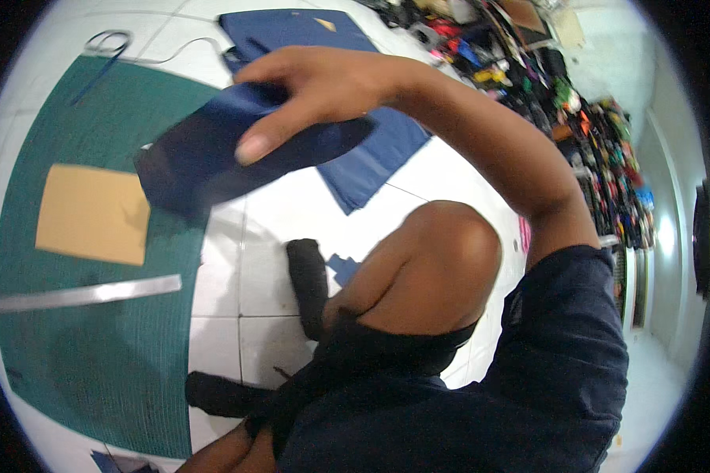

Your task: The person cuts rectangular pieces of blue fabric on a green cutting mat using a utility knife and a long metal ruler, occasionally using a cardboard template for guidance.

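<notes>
At left-centre one tan card rectangle (93, 214) and one metal ruler (87, 293) lie on the green cutting mat (95, 363), while above centre the right hand (315, 94), fingers pinched closed, holds one dark blue fabric piece (213, 162) whose long axis slants lower-left from the fingers; the left hand is unseen.

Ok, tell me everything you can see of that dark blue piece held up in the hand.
The dark blue fabric piece looks like thin, slightly glossy cloth, motion-blurred, with one longer, rounded end reaching right. It hangs in the air, tilted, above the green cutting mat and white tiled floor. The right hand pinches its upper edge, thumb in front. Nothing else touches it; its shadow reaches the tan cardboard sheet.
</notes>
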